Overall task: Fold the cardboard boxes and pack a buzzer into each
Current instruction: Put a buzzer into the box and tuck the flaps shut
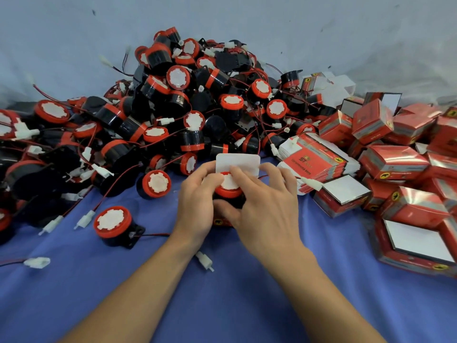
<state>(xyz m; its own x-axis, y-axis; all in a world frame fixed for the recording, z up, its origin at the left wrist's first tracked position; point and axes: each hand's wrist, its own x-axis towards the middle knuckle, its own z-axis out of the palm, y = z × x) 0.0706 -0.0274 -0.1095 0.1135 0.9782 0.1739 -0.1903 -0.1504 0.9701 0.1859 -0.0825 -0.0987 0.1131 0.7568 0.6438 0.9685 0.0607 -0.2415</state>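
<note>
Forearms cross the desk's near edge over blue cloth (148, 293), a stray plug (204, 261) between them. Buzzers (185, 95) heap far left; boxes (408, 169) crowd the right edge (blanks (319, 157) alongside). Mid-desk, the left hand (197, 199) grips a box (220, 222), flap up; the right hand (264, 206) curls over the buzzer (228, 185) half inside.

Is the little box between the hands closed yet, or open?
Open: on the box, the white flap stands up and the buzzer shows its red-and-white top in the mouth, between left hand and right hand.
</note>
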